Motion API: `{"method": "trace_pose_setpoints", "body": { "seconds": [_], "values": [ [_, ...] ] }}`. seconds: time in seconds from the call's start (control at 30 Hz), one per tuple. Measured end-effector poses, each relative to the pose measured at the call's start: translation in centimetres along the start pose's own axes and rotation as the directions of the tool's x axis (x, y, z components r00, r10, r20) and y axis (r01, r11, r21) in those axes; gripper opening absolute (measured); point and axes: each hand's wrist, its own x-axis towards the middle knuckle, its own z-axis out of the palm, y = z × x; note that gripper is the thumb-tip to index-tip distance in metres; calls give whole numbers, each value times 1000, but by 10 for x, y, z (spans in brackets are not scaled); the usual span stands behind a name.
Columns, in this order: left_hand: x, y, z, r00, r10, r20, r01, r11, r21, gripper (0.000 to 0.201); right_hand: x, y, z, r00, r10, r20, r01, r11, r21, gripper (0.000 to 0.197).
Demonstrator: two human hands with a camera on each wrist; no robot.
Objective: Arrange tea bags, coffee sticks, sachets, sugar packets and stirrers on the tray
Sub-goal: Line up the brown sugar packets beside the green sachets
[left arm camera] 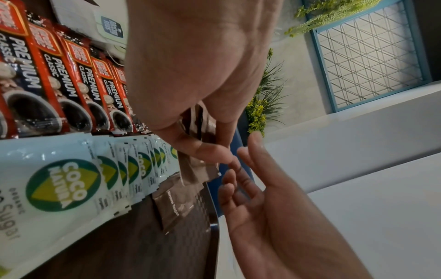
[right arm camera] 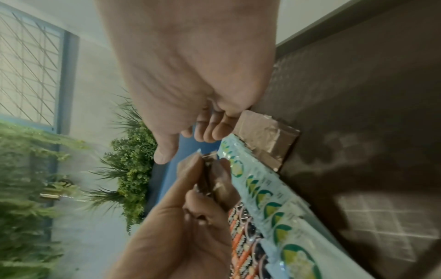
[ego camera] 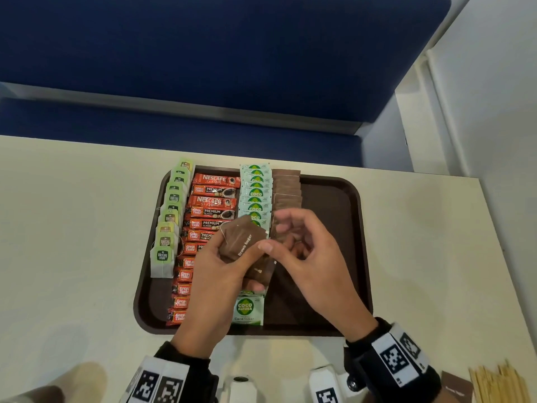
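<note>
On the brown tray (ego camera: 328, 216), overlapping columns run front to back: green tea bags (ego camera: 170, 216), red coffee sticks (ego camera: 209, 205), pale Coco sugar sachets (ego camera: 255, 193) and brown sugar packets (ego camera: 286, 187). Above the tray's middle, my left hand (ego camera: 232, 266) grips a small fanned stack of brown sugar packets (ego camera: 241, 242), thumb on top. My right hand (ego camera: 296, 245) hovers just right of that stack, fingers loosely bent and holding nothing. The left wrist view shows the held packets (left arm camera: 198, 169) and the right hand's bare palm (left arm camera: 262, 207). The right wrist view shows the tray's brown packet row (right arm camera: 267, 136).
Wooden stirrers (ego camera: 499, 385) lie in a bundle on the cream table at the bottom right, beside a loose brown packet (ego camera: 456, 388). The tray's right third is bare. A blue bench lies beyond the table's far edge, a white wall to the right.
</note>
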Motion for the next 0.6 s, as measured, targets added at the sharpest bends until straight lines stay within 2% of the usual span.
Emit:
{"method": "trace_pose_setpoints", "body": {
  "seconds": [0.1,0.17,0.27,0.43,0.6],
  "values": [
    [-3,0,4,997,-10,78,5,999,54,41,6,-7,-1,999,22,30,-21,999,-41,43],
    [-3,0,4,993,-25,119,14,995,96,47,11,-7,-4,997,57,60,-52,996,-72,33],
    [-3,1,5,986,-53,157,39,995,87,51,14,-5,-11,989,121,81,-121,993,2,21],
    [-2,4,3,992,-83,94,84,996,-13,32,12,-2,-19,984,164,71,-166,986,16,18],
    [-1,5,-2,998,-14,63,8,995,95,25,7,-2,-23,973,220,68,-227,967,115,17]
  ]
}}
